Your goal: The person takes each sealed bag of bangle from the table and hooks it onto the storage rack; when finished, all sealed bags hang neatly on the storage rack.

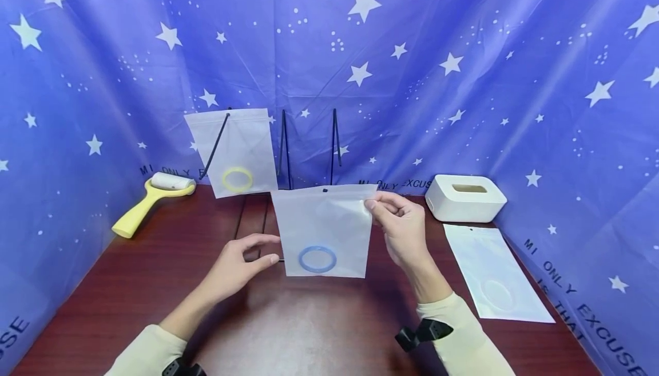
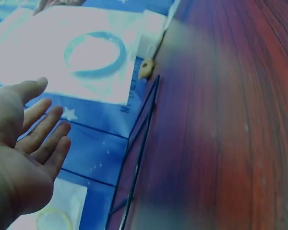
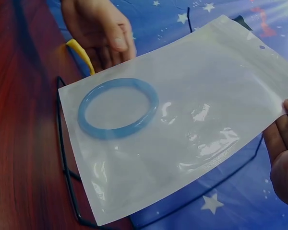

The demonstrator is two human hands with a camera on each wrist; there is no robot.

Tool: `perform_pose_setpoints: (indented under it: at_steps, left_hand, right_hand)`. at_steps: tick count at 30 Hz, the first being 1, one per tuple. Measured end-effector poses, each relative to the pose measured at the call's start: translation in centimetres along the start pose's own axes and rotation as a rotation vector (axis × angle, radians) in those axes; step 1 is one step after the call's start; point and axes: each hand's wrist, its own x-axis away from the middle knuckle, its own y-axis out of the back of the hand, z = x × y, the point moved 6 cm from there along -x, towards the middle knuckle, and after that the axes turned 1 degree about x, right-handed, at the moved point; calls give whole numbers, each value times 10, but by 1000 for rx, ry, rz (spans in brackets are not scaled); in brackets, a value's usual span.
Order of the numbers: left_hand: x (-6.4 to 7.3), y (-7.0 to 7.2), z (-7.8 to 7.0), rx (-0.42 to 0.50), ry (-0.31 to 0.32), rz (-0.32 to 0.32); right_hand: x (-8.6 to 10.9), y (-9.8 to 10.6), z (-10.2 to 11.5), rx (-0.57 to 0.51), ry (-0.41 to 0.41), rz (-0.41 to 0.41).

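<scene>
My right hand (image 1: 401, 227) pinches the upper right edge of a white zip bag (image 1: 329, 216) between thumb and fingers. Upright above the table, the bag shows a blue bangle (image 3: 113, 133) through its lower part and a small hole at its top. By the bag's left edge is my left hand (image 1: 237, 264), fingers extended and nothing in its grasp. Behind the held bag stands a black wire rack (image 1: 332, 150) with several hooked arms. On its left arm hangs a second white bag (image 1: 247, 141) with a yellow bangle (image 1: 250, 179) inside.
A third white bag (image 1: 479, 256) with a pale ring inside lies flat at the table's right. Behind it sits a white tissue box (image 1: 463, 207). A yellow-handled lint roller (image 1: 136, 213) lies at the back left. Blue star-print cloth (image 1: 309, 50) encloses the table.
</scene>
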Motion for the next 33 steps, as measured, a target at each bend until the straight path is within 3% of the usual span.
perform_pose_setpoints:
  at_steps: [5,12,17,25,33]
  left_hand:
    - [-1,-4,-4,87,19,-29]
    - [5,13,1,193,57,-70]
    - [9,28,7,161,76,-114]
    - [6,50,17,70,111,-194]
    - [0,59,22,35,96,-242]
  right_hand:
    - [1,-13,-3,33,-5,34]
    - [-2,-31,-7,16,-4,85]
    - [-4,-44,-11,10,-17,94]
    - [-10,-57,-15,90,-18,100]
    - [-17,-64,-17,113,8,106]
